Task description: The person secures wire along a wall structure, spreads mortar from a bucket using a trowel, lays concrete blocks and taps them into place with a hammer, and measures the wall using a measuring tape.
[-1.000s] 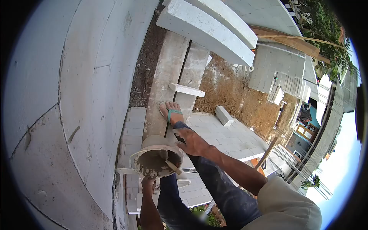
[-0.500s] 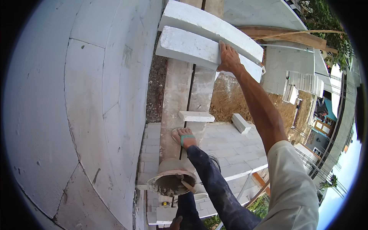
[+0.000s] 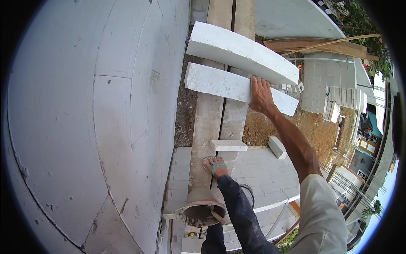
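Note:
My right hand (image 3: 261, 96) is closed over the long edge of a narrow white lightweight concrete block (image 3: 220, 81), its fingers hooked over the far side. The block lies across two scaffold planks (image 3: 205, 116), and its right end juts past them. Just beyond it rests a second, larger-looking white block (image 3: 243, 51), with a gap between the two. My left hand is out of view.
A pale block wall (image 3: 114, 110) runs along the left. On the planks are a short block piece (image 3: 229, 145), a sandalled foot (image 3: 216, 166), a mortar bucket (image 3: 198, 199) with a handled tool in it, and a tape measure (image 3: 193, 234). Stacked blocks (image 3: 341, 98) stand lower right.
My right hand has drawn the nearer block toward me, opening a gap from the far block. The view has shifted. A hand at the bottom edge has left the frame.

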`<state>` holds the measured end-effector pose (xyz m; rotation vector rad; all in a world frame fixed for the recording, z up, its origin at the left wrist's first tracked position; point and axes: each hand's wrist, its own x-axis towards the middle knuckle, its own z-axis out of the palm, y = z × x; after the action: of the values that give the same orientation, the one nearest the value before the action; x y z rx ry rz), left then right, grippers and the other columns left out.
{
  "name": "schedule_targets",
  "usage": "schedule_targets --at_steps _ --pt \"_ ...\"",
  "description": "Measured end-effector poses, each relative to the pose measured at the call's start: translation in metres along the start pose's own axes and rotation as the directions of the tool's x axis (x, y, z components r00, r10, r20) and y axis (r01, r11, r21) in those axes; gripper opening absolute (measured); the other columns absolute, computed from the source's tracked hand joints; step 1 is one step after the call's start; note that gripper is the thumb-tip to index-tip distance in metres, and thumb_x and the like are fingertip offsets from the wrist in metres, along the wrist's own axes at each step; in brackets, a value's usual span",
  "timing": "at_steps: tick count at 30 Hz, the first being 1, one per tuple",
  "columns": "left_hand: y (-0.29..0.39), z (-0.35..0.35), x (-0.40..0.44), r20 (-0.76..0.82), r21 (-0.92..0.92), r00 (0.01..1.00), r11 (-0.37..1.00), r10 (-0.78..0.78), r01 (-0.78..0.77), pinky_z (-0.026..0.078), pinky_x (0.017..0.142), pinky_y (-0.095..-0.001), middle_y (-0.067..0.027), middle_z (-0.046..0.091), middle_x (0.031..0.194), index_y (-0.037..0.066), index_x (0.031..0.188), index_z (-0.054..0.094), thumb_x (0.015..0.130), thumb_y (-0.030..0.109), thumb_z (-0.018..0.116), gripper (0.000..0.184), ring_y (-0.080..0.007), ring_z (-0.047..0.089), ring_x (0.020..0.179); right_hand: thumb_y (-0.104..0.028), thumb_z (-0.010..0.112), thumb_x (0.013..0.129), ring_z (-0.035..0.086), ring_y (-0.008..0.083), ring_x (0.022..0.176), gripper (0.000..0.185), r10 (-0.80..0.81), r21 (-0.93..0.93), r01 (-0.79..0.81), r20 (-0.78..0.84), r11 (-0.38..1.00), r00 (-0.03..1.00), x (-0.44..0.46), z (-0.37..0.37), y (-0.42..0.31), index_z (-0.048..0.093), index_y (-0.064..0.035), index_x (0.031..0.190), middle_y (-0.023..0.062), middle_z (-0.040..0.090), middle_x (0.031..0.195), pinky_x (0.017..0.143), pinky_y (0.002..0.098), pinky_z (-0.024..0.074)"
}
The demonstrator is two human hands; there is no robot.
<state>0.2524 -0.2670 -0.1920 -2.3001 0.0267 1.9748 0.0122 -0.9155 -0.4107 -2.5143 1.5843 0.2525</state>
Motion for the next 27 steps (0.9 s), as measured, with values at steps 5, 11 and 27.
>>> schedule_targets --at_steps 5,11,27 --pt "0.019 -0.011 -0.020 -0.088 0.028 0.986 0.989 0.144 -0.142 0.030 0.121 -0.0589 -0.0309 0.037 0.163 0.002 0.161 0.039 0.103 0.057 0.056 0.082 -0.0431 0.039 0.151 -0.010 0.078 0.062 0.051 0.0390 0.126 0.093 0.034 0.042 -0.044 0.199 0.998 0.979 -0.043 -0.069 -0.033 0.039 0.0060 0.146 0.0228 0.051 0.131 0.108 0.0509 0.0411" --pt "-0.029 -0.014 -0.080 -0.214 0.154 0.827 0.854 0.520 -0.497 0.029 0.121 -0.0613 -0.0326 0.035 0.163 0.003 0.161 0.038 0.106 0.056 0.053 0.078 -0.0452 0.037 0.152 -0.022 0.080 0.061 0.052 0.0380 0.125 0.092 -0.043 0.161 -0.022 0.386 0.987 0.921 -0.173 -0.218 -0.093 0.042 0.0064 0.140 0.0232 0.052 0.129 0.106 0.0492 0.0394" --pt "-0.005 -0.012 -0.185 -0.006 -0.946 0.334 -0.113 0.942 0.303 0.024 0.127 -0.0561 -0.0066 0.037 0.169 0.017 0.165 0.035 0.105 0.066 0.035 0.078 -0.0301 0.030 0.157 -0.020 0.082 0.052 0.054 0.0424 0.111 0.095 -0.553 0.434 0.406 0.294 0.804 0.780 -0.502 -0.535 -0.314 0.044 0.0036 0.136 0.0230 0.056 0.120 0.098 0.0547 0.0388"
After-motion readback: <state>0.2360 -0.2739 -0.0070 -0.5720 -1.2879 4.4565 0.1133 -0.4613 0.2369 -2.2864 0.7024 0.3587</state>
